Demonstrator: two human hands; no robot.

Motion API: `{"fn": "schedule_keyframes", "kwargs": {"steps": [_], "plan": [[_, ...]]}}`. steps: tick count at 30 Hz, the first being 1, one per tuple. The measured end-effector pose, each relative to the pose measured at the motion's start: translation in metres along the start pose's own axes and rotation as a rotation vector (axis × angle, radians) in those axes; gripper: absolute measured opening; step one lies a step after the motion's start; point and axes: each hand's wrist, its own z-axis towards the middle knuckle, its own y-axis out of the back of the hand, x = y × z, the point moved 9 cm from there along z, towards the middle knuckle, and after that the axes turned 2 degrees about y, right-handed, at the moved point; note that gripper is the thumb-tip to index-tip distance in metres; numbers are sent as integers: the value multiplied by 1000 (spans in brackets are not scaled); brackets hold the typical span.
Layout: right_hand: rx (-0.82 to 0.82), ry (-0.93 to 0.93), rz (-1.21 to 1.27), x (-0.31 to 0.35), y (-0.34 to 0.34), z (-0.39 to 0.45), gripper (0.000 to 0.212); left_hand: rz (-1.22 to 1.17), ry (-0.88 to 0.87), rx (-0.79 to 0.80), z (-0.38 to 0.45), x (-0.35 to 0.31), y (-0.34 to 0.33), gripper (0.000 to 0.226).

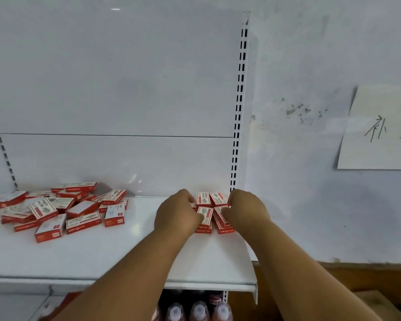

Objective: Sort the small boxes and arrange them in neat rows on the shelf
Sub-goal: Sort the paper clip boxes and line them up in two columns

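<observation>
Several small red-and-white boxes (210, 206) stand in a tight block of rows at the back right corner of the white shelf (130, 249). My left hand (176, 214) has its fingers curled against the block's left side, gripping the front left box (205, 216). My right hand (247, 209) curls round the front right box (221, 218) from the right. Both hands hide parts of the block. A loose heap of the same boxes (56, 208) lies jumbled on the shelf's left part.
A slotted upright (237, 112) marks the shelf's right end, beside a wall with a handwritten paper sign (380, 130). Bottles with caps (198, 309) stand on the level below. The shelf's front lip (208, 286) runs under my forearms.
</observation>
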Motion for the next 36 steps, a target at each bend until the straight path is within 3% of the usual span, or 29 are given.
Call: {"fn": "schedule_keyframes", "kwargs": {"steps": [9,16,20,24,30,33,36], "plan": [[-140,270,159,77,11,-17,20,-27,-59,-138,-11,28,47,35],[-40,420,223,189,-34,-30,22,-15,68,-247,-11,118,107,36],[27,382,166,233,-60,-27,31,80,37,-318,-5,165,149,28],[85,261,45,260,-92,-22,47,202,21,-358,7,206,187,36],[90,78,-38,275,-112,-21,40,400,30,-119,23,247,179,79],[37,-8,63,276,-105,-26,43,421,-20,-66,26,249,176,72],[-47,-37,262,282,-96,-38,58,403,-90,-73,26,240,179,57]]}}
